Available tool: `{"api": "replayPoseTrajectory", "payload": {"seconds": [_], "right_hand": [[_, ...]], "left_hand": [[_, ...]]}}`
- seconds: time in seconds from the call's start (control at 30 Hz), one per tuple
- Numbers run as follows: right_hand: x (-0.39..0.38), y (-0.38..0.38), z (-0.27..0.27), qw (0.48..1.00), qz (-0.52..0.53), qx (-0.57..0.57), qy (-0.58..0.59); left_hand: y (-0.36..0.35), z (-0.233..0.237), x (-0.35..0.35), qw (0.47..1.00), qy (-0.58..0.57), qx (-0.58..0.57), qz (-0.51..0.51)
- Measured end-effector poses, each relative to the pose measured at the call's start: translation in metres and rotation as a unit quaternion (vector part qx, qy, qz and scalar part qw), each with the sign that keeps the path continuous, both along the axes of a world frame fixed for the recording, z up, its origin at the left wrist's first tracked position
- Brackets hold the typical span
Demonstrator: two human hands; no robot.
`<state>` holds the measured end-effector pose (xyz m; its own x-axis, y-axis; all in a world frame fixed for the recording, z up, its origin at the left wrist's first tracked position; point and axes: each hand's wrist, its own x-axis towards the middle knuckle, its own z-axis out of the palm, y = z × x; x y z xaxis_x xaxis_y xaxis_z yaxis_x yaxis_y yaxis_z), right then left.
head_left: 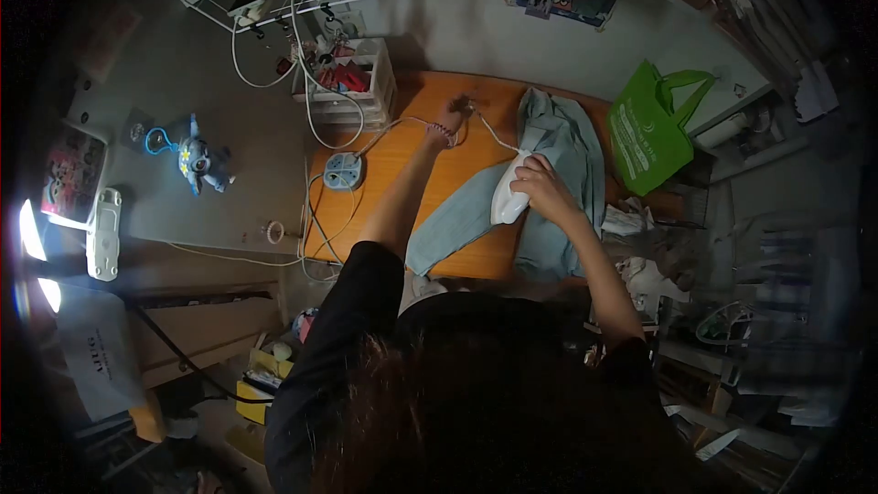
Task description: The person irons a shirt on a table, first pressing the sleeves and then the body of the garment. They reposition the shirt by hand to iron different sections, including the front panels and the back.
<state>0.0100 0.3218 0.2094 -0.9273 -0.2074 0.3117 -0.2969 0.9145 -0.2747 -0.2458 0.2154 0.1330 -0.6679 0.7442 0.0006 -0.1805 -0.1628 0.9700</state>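
Observation:
My right hand [541,190] is wrapped round a small white handheld iron [508,198], which lies over light blue-green trousers [459,216]. One trouser leg stretches toward the lower left and another part hangs toward the table's front edge. From the tip of the iron a pale cord [497,135] runs up and left to my left hand [455,113], whose fingers are closed about it near the back of the orange table [439,169]. Those fingertips are dark and slightly blurred. A beaded bracelet circles my left wrist.
A blue-and-white power strip [344,171] with cables lies at the table's left. Behind it stands a white drawer unit [370,96]. At the right is a green bag [651,133]. A blue plush toy [203,163] hangs on the left panel beside a bright lamp [35,247].

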Motion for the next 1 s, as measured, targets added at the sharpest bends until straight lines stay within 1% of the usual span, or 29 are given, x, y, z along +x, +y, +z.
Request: {"api": "replayPoseTrajectory", "payload": {"seconds": [0.03, 0.1, 0.17, 0.2, 0.23, 0.3, 0.33, 0.4, 0.47, 0.5, 0.57, 0.6, 0.63, 0.7, 0.73, 0.77, 0.8, 0.83, 0.87, 0.9, 0.93, 0.97, 1.0], "right_hand": [[-0.004, 0.001, -0.018, 1.000, -0.003, 0.011, -0.017], [-0.014, 0.001, -0.047, 0.999, 0.002, 0.019, -0.035], [-0.020, -0.002, -0.068, 0.999, -0.010, 0.014, -0.030], [-0.022, -0.007, -0.069, 0.999, -0.001, 0.012, -0.034], [-0.025, -0.012, -0.067, 0.999, -0.011, 0.019, -0.027], [-0.029, -0.025, -0.068, 0.999, -0.013, 0.023, -0.022], [-0.031, -0.031, -0.071, 0.999, 0.003, 0.040, -0.025], [-0.033, -0.042, -0.076, 0.998, 0.029, 0.054, -0.029], [-0.035, -0.054, -0.083, 0.994, 0.048, 0.095, -0.005], [-0.035, -0.058, -0.087, 0.994, 0.058, 0.092, -0.006], [-0.036, -0.065, -0.093, 0.996, 0.052, 0.058, -0.043], [-0.036, -0.066, -0.094, 0.996, 0.060, 0.057, -0.044], [-0.038, -0.065, -0.094, 0.996, 0.060, 0.056, -0.037], [-0.038, -0.064, -0.097, 0.996, 0.062, 0.055, -0.030], [-0.036, -0.065, -0.100, 0.998, 0.051, 0.007, -0.025], [-0.034, -0.065, -0.102, 0.998, 0.041, -0.040, -0.020], [-0.034, -0.069, -0.100, 0.998, 0.043, -0.040, -0.022], [-0.035, -0.076, -0.099, 0.983, -0.039, -0.178, -0.004], [-0.036, -0.081, -0.098, 0.942, -0.121, -0.312, 0.013], [-0.038, -0.083, -0.105, 0.943, -0.118, -0.312, 0.011], [-0.038, -0.085, -0.113, 0.910, -0.172, -0.375, -0.037], [-0.038, -0.088, -0.122, 0.868, -0.225, -0.434, -0.084], [-0.035, -0.094, -0.120, 0.868, -0.223, -0.434, -0.088]], "left_hand": [[-0.012, -0.022, -0.001, 1.000, -0.002, -0.002, 0.006], [-0.036, -0.082, 0.001, 0.988, 0.138, -0.066, -0.005], [-0.067, -0.113, 0.023, 0.988, 0.138, -0.071, 0.018], [-0.082, -0.124, 0.037, 0.987, 0.142, -0.072, 0.035], [-0.097, -0.133, 0.052, 0.987, 0.137, -0.076, 0.045], [-0.126, -0.147, 0.080, 0.989, -0.037, -0.143, 0.025], [-0.136, -0.140, 0.097, 0.988, -0.041, -0.145, 0.034], [-0.145, -0.107, 0.131, 0.986, 0.039, -0.160, 0.029], [-0.143, -0.075, 0.153, 0.978, 0.096, -0.181, 0.033], [-0.138, -0.056, 0.163, 0.978, 0.106, -0.173, 0.045], [-0.128, -0.064, 0.176, 0.961, 0.116, -0.246, 0.043], [-0.124, -0.060, 0.184, 0.968, 0.084, -0.221, 0.087], [-0.124, -0.055, 0.187, 0.967, 0.082, -0.223, 0.093], [-0.124, -0.052, 0.191, 0.951, 0.108, -0.284, 0.056], [-0.124, -0.058, 0.196, 0.951, 0.105, -0.285, 0.058], [-0.125, -0.065, 0.200, 0.959, 0.092, -0.255, 0.088], [-0.123, -0.066, 0.204, 0.965, 0.079, -0.223, 0.117], [-0.121, -0.068, 0.210, 0.964, 0.077, -0.223, 0.120], [-0.120, -0.069, 0.216, 0.964, 0.059, -0.216, 0.146], [-0.118, -0.069, 0.221, 0.962, 0.040, -0.209, 0.173], [-0.114, -0.069, 0.226, 0.961, 0.037, -0.210, 0.177], [-0.110, -0.069, 0.230, 0.952, 0.058, -0.214, 0.212], [-0.107, -0.074, 0.235, 0.941, 0.079, -0.218, 0.247]]}}
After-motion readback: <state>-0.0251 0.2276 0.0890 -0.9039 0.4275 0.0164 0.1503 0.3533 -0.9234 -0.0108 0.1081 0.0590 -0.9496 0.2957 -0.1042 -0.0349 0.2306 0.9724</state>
